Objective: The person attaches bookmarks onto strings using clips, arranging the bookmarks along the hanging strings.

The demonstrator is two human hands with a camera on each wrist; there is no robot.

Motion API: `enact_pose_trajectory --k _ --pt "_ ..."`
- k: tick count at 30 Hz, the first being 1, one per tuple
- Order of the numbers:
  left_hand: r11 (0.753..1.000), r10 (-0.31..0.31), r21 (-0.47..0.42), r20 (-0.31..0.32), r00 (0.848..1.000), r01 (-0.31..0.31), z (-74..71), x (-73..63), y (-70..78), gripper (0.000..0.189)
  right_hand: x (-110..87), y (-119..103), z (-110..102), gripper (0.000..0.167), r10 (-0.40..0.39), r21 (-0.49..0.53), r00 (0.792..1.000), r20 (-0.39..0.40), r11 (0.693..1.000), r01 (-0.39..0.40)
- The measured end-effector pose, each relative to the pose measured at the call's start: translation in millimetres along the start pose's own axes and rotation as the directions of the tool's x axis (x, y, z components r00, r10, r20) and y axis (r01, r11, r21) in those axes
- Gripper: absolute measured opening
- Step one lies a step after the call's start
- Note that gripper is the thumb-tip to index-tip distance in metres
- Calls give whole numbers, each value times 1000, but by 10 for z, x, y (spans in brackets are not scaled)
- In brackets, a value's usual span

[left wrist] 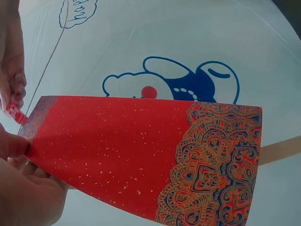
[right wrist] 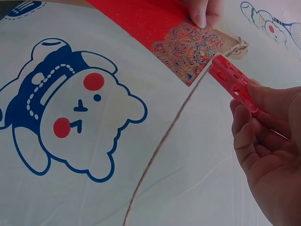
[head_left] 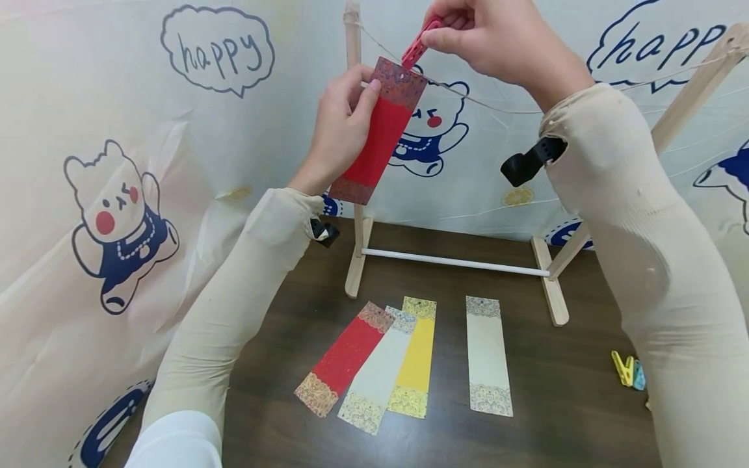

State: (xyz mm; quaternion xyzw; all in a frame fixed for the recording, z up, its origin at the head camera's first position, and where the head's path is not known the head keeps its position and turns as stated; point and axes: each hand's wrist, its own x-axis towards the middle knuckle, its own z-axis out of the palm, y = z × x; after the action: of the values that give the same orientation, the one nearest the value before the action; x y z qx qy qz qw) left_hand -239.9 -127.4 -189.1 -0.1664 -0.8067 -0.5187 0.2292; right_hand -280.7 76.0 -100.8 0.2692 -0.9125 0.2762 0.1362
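Note:
My left hand [head_left: 345,127] pinches a red bookmark [head_left: 383,133] near its upper left edge, holding it up at a tilt. Lacy patterned bands cover both ends of the bookmark, and gold flecks show on its red middle in the left wrist view. Between thumb and fingers, my right hand [head_left: 486,36] grips a pink clothespin [head_left: 420,44]. The clothespin's tip is right at the bookmark's top edge, beside the twine [right wrist: 164,136]. In the right wrist view the twine runs along that patterned top end.
On the dark table lie another red bookmark [head_left: 348,357], a white one [head_left: 377,374], a yellow one [head_left: 417,357] and a separate cream one [head_left: 488,357]. A wooden stand with a white crossbar [head_left: 456,261] holds the twine. Yellow [head_left: 623,368] and blue clothespins [head_left: 639,376] lie at right.

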Motion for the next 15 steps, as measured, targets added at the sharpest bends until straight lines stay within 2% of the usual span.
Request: enact_pose_trajectory --k 3,5,10,15 --pt "1000 -3 -1 -3 1000 3 -3 -47 71 25 33 -36 7 40 6 -5 1000 31 1000 -6" --pt "1000 -4 1 -6 1000 4 -3 -52 58 25 53 -56 23 39 -6 -18 999 49 1000 7" --pt "1000 0 13 -8 1000 1 -14 19 -120 26 96 -81 53 40 -48 -94 996 81 994 56" --pt "1000 6 9 -16 1000 -6 -42 77 -216 29 141 -104 48 40 -54 -100 994 98 993 64"
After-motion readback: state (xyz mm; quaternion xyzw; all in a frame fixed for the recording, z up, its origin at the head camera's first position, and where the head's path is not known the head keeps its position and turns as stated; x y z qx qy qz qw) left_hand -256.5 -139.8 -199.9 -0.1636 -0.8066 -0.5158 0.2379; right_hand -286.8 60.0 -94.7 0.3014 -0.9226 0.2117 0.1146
